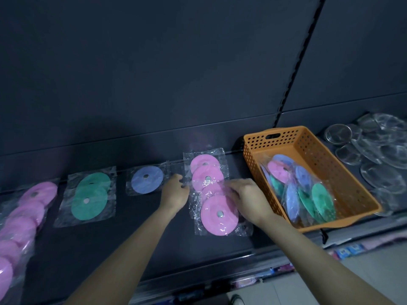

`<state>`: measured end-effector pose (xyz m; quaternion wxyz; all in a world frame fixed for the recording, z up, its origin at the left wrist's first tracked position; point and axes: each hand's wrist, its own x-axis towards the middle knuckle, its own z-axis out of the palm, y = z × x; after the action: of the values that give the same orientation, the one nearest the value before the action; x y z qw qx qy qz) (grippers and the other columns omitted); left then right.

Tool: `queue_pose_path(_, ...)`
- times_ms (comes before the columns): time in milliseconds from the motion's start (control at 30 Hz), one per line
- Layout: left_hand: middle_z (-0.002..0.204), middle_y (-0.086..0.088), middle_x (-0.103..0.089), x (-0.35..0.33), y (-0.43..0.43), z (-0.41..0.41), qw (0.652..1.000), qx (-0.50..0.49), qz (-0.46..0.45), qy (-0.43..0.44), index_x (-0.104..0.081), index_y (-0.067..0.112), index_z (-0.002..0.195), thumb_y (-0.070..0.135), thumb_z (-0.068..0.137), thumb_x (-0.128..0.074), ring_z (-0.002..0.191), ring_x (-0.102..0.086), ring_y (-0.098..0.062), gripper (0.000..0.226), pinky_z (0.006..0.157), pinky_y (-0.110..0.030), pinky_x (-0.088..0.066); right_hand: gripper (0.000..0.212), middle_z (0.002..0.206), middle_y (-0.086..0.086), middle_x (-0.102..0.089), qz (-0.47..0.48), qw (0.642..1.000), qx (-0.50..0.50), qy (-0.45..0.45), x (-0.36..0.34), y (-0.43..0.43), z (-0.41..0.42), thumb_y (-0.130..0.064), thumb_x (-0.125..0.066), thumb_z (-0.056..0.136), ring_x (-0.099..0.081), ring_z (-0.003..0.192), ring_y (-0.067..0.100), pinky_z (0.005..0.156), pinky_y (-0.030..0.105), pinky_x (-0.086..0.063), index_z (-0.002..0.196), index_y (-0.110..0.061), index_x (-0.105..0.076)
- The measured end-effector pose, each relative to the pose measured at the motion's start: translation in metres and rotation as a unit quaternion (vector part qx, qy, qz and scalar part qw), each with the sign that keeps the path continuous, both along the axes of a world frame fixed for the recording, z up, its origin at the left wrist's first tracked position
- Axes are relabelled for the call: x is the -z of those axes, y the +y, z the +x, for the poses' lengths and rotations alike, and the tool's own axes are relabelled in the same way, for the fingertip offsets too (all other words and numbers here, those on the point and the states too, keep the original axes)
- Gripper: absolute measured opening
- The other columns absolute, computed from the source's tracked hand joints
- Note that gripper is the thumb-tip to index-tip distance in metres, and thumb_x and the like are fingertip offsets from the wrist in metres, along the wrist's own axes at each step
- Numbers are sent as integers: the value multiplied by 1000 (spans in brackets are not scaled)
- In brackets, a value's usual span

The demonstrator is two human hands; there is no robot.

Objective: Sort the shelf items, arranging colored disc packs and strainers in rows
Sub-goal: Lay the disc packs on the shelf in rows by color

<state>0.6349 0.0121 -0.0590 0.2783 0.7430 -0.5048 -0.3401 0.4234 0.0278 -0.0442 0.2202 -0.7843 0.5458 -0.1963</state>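
Pink discs, flat and matte with a small metal-looking hub at each centre, lie in crinkled clear film on a dark, smooth shelf [136, 238]. Four of them overlap in a column [218, 213] running from the back wall toward the front edge.

The left hand [175, 191] has its fingers curled on the left edge of the film of one pink pack [209, 190] in the middle of that column. The right hand [243, 197] comes in from the other side, its fingertips closed on the same pack's glossy wrap. The blur hides the exact finger positions.

Left of the hands lies a single blue pack [147, 179], then two overlapping green packs [90, 198]. A long pink row [24, 219] runs off the left border.

Just right of the column stands an orange basket [273, 137], rectangular with perforated walls and a slot handle. It holds mixed packs [305, 194] of pink, blue and green, leaning on edge.

Beyond the basket, clear round strainers [374, 150] lie heaped against the back wall.

Bare shelf shows in front of the blue pack and between the two forearms, out to the front lip. Only a narrow strip separates the column from the basket's near wall.
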Motion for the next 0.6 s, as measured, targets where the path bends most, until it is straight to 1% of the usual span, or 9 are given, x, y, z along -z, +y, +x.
queue_pose_path(33,103,-9,-63,2,1,1,1000,-9,4,20,-49,3,126,4,87,-54,83,-60,-20,39,70,-28,-46,25,114,10,-67,-4,1000,13,1,2,3,-3,-18,-56,92,-60,104,28,93,37,-47,112,-7,-68)
queue_pose_path(100,91,-9,-63,4,3,3,996,-34,15,76,-50,1,123,-3,83,-56,81,-62,-25,41,76,-36,-54,41,131,10,-55,15,999,52,4,7,11,-8,-17,-63,87,-50,118,31,104,38,-41,127,-12,-58)
queue_pose_path(167,83,-8,-60,6,5,3,989,-56,23,132,-49,-2,122,-9,82,-56,79,-64,-29,41,81,-43,-56,52,139,11,-46,53,996,75,-12,12,18,-10,-20,-68,84,-43,127,30,109,29,-32,133,-13,-52)
queue_pose_path(233,83,-11,-59,8,6,1,985,-63,24,156,-49,-4,121,-11,82,-57,84,-65,-35,41,83,-47,-56,56,143,11,-41,82,994,75,-21,14,21,-8,-21,-69,84,-40,132,27,105,20,-24,136,-13,-49)
queue_pose_path(300,84,-10,-59,10,7,-1,985,-67,20,158,-50,-4,120,-11,81,-60,86,-66,-35,41,83,-49,-56,56,146,11,-38,98,992,73,-23,14,19,-3,-20,-68,86,-40,132,24,101,12,-21,137,-13,-47)
queue_pose_path(367,83,-9,-59,10,5,-2,985,-71,15,158,-51,-3,119,-10,81,-60,81,-65,-31,39,82,-49,-56,56,147,10,-36,105,991,75,-24,14,16,1,-18,-67,86,-44,128,20,96,3,-18,138,-11,-46)
queue_pose_path(433,86,-12,-61,9,3,-1,986,-67,8,150,-51,-3,119,-9,82,-59,82,-66,-33,38,82,-51,-55,56,148,10,-35,108,991,77,-18,13,11,2,-18,-67,87,-44,128,18,97,5,-19,138,-10,-46)
queue_pose_path(533,91,-14,-61,7,-1,1,990,-51,5,133,-51,-2,120,-6,83,-60,87,-66,-36,38,82,-50,-55,58,149,9,-34,114,990,78,-12,10,5,3,-20,-67,86,-37,134,18,103,12,-19,139,-9,-45)
queue_pose_path(600,97,-12,-63,7,-3,2,995,-36,-6,89,-53,-1,120,-2,85,-59,85,-65,-28,35,83,-41,-55,60,149,9,-33,111,991,77,-13,8,5,3,-23,-68,86,-38,133,17,101,9,-17,139,-8,-44)
